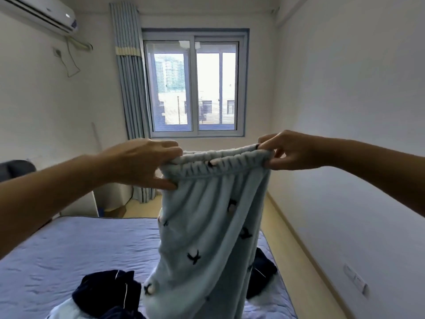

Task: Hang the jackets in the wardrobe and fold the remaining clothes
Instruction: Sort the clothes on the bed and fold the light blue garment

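Both of your hands are pinched shut on the elastic waistband of the pale blue fleece trousers [207,229], holding them up at arm's length in front of you. Your left hand [142,162] grips the left end of the waistband, with the fingers curled over the top edge and the thumb pressed against the cloth below it. Your right hand [285,150] clamps the right end, fingertips folded over the gathered band from above. The waistband is stretched nearly level between the two hands, and it sags a little in the middle.

From there the trousers hang straight down, and their legs drop out of view at the bottom edge. The fabric is light blue and fluffy, scattered with small dark bird-like motifs and a few white spots. The lower part hangs over the bed [69,245], which is covered with a lilac-blue quilted sheet; whether the cloth touches the bed cannot be told.

On the bed, dark navy clothes [108,293] with thin white piping lie bunched to the left of the hanging trousers, and more of the same dark cloth [262,272] shows to their right. A patch of pale fabric [62,311] lies at the bottom left beside the navy pile.

Beyond the trousers is a window [195,86] with a blue-grey curtain [131,88] drawn to its left, and an air conditioner [39,12] is mounted high on the left wall.
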`<state>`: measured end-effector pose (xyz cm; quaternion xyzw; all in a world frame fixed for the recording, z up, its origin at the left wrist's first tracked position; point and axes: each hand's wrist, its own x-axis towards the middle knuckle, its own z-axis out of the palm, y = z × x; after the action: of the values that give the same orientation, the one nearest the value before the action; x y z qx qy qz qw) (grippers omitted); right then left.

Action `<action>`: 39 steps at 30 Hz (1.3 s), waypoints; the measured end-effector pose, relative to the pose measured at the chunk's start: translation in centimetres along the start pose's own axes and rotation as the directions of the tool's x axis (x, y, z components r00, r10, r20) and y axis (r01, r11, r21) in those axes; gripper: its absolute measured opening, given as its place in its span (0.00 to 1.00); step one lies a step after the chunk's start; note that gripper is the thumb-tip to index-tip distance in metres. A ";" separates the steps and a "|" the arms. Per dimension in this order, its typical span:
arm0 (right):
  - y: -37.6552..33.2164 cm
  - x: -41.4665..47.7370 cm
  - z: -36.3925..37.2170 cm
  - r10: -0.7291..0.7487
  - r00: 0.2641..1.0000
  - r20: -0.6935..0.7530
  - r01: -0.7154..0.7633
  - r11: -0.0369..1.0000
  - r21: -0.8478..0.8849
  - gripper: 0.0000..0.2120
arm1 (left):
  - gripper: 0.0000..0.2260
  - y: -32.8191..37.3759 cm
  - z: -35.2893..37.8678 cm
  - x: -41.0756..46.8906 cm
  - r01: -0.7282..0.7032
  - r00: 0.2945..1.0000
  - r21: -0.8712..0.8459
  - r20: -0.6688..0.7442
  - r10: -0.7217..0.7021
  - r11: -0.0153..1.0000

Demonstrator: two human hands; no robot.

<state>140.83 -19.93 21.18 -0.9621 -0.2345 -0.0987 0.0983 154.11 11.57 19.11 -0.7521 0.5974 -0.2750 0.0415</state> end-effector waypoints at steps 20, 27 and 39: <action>2.7 -1.6 -0.5 -0.017 0.995 -0.100 0.021 0.999 0.038 0.04 | 0.11 -1.0 1.2 1.2 0.217 0.976 -0.353 0.086 -0.200 0.910; 3.9 -0.6 -2.2 0.059 0.948 -0.313 0.161 0.760 0.629 0.12 | 0.09 -0.7 -0.7 3.8 0.063 0.969 -0.967 0.001 -0.248 0.246; 9.0 5.4 0.1 0.231 0.944 -0.234 -0.026 0.761 0.648 0.14 | 0.17 -5.5 2.6 7.9 0.417 0.868 -0.881 0.315 -0.383 0.222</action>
<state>149.80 -25.42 21.03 -0.8591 -0.1691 -0.1511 0.4589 161.16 5.13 21.97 -0.7686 0.4302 0.1256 -0.4566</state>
